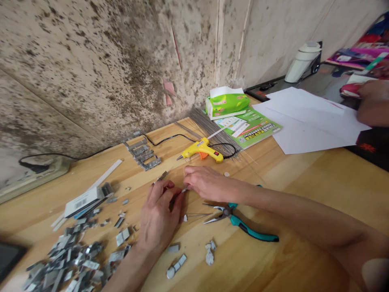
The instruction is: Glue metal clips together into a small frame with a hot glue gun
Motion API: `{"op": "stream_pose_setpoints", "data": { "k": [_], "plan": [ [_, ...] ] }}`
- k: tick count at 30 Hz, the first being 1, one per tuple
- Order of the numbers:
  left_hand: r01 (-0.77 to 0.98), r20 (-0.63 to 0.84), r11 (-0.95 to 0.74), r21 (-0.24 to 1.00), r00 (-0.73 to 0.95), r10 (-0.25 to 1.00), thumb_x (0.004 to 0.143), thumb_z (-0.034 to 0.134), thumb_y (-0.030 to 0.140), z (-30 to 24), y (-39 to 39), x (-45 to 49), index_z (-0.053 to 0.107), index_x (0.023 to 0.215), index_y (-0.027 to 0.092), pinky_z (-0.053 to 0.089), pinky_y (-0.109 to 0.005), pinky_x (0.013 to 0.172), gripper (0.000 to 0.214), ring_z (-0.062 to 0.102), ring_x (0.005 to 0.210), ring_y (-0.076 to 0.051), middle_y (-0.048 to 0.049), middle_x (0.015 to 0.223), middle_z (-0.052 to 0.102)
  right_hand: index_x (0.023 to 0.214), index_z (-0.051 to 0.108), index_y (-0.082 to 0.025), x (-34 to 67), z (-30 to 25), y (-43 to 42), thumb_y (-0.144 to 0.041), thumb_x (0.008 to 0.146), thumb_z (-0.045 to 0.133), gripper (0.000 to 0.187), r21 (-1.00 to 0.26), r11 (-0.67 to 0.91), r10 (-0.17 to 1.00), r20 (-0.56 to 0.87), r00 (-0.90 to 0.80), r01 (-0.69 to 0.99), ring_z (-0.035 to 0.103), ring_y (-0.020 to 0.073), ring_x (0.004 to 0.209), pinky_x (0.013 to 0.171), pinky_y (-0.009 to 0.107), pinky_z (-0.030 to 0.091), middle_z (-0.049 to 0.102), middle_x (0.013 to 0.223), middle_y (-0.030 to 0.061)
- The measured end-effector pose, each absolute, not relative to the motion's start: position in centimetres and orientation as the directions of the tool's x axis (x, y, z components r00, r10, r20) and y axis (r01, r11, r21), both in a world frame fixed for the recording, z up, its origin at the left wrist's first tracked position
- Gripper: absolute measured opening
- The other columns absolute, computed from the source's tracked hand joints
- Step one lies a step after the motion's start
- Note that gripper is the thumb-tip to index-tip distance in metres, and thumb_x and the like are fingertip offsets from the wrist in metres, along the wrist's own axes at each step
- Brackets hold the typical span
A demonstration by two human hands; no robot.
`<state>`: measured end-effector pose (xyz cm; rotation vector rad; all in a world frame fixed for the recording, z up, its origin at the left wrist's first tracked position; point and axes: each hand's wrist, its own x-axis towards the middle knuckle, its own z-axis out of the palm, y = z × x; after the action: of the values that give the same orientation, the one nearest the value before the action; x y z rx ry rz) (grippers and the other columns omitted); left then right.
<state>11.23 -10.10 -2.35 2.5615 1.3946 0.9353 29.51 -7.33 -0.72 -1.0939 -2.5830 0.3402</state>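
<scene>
My left hand (160,209) rests low over the wooden table, its fingers closed on a small grey piece (163,175) whose end shows beyond the fingers. Right beside it, my right hand (202,182) pinches at the left fingertips. A tiny whitish bit (184,190) shows between the two hands; what it is I cannot make out. Below the right wrist lie teal-handled long-nose pliers (240,223) with jaws apart, near thin wires (197,215). A yellow hot glue gun (203,150) lies just beyond the right hand. Small grey pieces (180,263) lie nearer me.
Grey metallic-looking scraps (73,255) are heaped at the left, by a white box (83,201). Joined grey pieces (142,152) and a power strip (36,178) lie near the wall. Tissues (227,103), paper (313,125), a white bottle (302,63) and another person's arm (373,103) are at right.
</scene>
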Motion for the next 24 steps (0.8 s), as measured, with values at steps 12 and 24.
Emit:
{"op": "stream_pose_setpoints", "data": {
  "k": [12,24],
  "plan": [
    [0.742,0.48,-0.576,0.342,0.39,0.786,0.082,0.056,0.024,-2.4,-10.12,11.3,0.065,0.083,0.018,0.049,-0.034,0.074,0.011,0.056,0.085,-0.02,-0.0059,0.093,0.056,0.075,0.062,-0.014,29.4,-0.65,-7.46,-0.009,0.084,0.049,0.016,-0.341,0.675,0.733,0.208,-0.648,0.654,0.047,0.0124,0.066,0.057,0.026,0.033,0.055,0.08,0.0036],
    [0.779,0.473,-0.558,0.285,0.392,0.789,0.078,0.059,0.026,-1.97,-10.39,11.28,0.065,0.088,0.018,0.048,-0.037,0.076,0.014,0.055,0.087,-0.023,-0.0075,0.096,0.057,0.079,0.063,-0.013,29.75,-0.44,-7.56,-0.01,0.081,0.056,0.008,-0.483,0.621,0.764,0.194,-0.615,0.618,0.052,0.0147,0.078,0.07,0.026,0.038,0.056,0.083,0.0052]
  ]
}}
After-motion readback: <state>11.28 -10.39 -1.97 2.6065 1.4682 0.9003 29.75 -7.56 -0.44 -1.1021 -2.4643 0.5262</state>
